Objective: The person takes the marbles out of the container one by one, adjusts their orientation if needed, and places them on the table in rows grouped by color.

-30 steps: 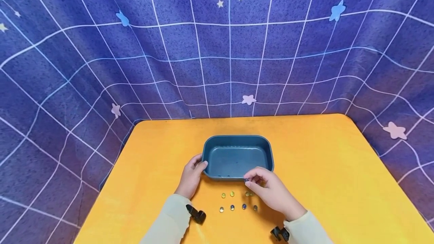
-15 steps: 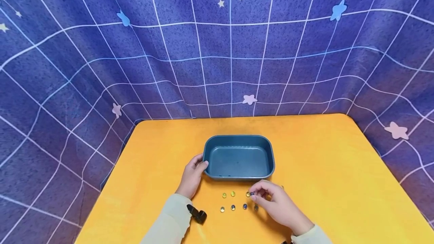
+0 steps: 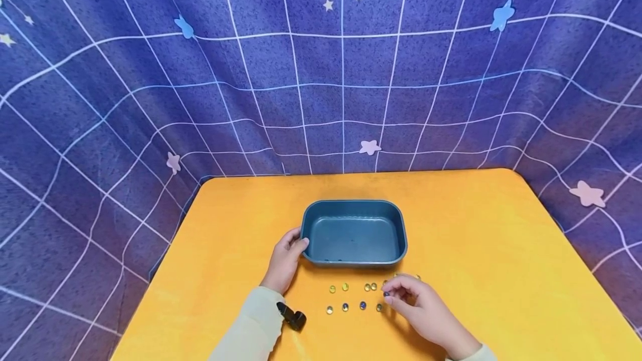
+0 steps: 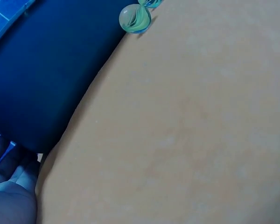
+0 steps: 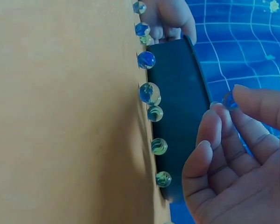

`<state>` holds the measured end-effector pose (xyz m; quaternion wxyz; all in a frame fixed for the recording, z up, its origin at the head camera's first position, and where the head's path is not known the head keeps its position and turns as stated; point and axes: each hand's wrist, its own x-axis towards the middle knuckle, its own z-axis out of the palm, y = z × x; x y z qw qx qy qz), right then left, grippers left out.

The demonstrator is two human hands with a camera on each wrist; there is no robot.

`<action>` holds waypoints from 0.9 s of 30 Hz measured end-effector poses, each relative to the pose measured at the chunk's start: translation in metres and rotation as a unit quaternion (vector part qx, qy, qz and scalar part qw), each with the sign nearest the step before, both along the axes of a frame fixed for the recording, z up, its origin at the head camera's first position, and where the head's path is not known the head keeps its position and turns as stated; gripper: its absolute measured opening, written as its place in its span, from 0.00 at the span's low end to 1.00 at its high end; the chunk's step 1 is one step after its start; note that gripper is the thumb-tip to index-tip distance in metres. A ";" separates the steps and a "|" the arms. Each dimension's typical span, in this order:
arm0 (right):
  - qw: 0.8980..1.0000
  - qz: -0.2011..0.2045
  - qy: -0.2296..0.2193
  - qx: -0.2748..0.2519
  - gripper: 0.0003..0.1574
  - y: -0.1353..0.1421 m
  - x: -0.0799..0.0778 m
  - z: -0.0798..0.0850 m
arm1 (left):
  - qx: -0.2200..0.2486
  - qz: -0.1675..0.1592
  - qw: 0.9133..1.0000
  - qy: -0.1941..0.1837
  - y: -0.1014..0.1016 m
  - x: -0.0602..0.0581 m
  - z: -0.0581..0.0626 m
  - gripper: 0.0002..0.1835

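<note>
A dark teal rectangular container [image 3: 353,235] sits on the yellow table. My left hand [image 3: 282,265] grips its left side, thumb over the rim and fingers along the outer wall. Just in front of the container, my right hand [image 3: 425,310] pinches a blue glass marble [image 5: 229,100] between thumb and fingertips. Beside those fingertips lies the right-hand end of two loose rows of marbles. Yellowish ones, such as this marble [image 3: 345,287], form the row closer to the container; the nearer row has a blue marble [image 3: 363,305]. The right fingers partly hide some of the far row.
Behind the yellow table [image 3: 241,210] hangs a blue grid-patterned curtain [image 3: 321,105] with stars, which also runs along both sides. A black device [image 3: 292,316] is strapped at the left wrist. Table surface extends on both sides of the container.
My right hand, with the blue marble pinched, has moved from the container's near rim toward me and to the right, uncovering marbles in the far row. The left hand and container stay put.
</note>
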<state>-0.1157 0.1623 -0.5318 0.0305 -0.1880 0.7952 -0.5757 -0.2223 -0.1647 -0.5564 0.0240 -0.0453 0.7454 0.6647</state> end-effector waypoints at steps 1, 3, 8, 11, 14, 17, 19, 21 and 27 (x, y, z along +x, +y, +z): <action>1.000 -0.002 -0.005 -0.003 0.08 0.002 0.001 -0.001 | -0.001 0.000 1.000 -0.001 0.000 0.000 0.000 0.22; 1.000 -0.008 -0.015 -0.010 0.09 0.004 0.003 -0.003 | -0.001 0.000 1.000 -0.001 -0.001 0.000 -0.001 0.23; 0.999 -0.029 -0.033 -0.015 0.08 0.011 0.006 -0.006 | -0.003 -0.002 1.000 -0.001 -0.001 -0.001 -0.002 0.23; 0.998 -0.046 -0.047 -0.005 0.08 0.014 0.008 -0.007 | -0.001 -0.001 1.000 -0.002 -0.001 0.000 -0.002 0.23; 0.996 -0.063 -0.065 0.005 0.08 0.017 0.011 -0.006 | 0.001 0.000 1.000 -0.004 -0.001 0.000 -0.001 0.22; 0.992 -0.089 -0.092 0.012 0.09 0.021 0.012 -0.006 | 0.002 -0.001 1.000 -0.005 -0.001 0.001 -0.001 0.22; 0.987 -0.113 -0.112 0.015 0.09 0.022 0.012 -0.005 | 0.004 -0.003 1.000 -0.005 -0.001 0.001 0.000 0.22; 0.982 -0.134 -0.130 0.020 0.09 0.023 0.012 -0.004 | 0.005 -0.005 1.000 -0.004 -0.001 0.000 0.000 0.22; 0.981 -0.139 -0.129 0.044 0.06 0.021 0.010 -0.004 | 0.007 -0.004 1.000 0.003 -0.001 0.000 -0.002 0.22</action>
